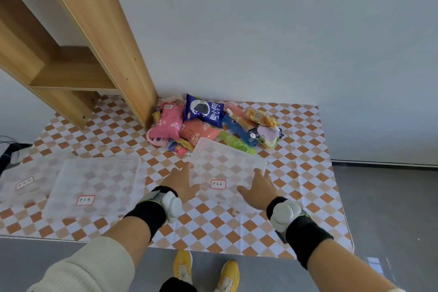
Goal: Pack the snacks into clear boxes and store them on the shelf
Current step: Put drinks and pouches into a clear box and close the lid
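Observation:
A pile of snack packets [208, 123] lies on the checkered mat against the wall, with a blue bag [203, 109] on top and pink bags [167, 123] at its left. Just in front of the pile stands a clear box [225, 161] with a red-framed label [218, 184]. My left hand [183, 181] grips its left rim and my right hand [259, 187] grips its right rim, thumbs laid over the near side. Two more clear labelled boxes sit to the left: one in the middle [94, 180] and one at the far left [23, 182].
A wooden shelf unit [90, 50] stands at the back left, its foot beside the snack pile. The orange-and-white checkered mat [296, 187] covers a grey floor. My yellow shoes [206, 270] are at the mat's near edge. Cables lie at the far left.

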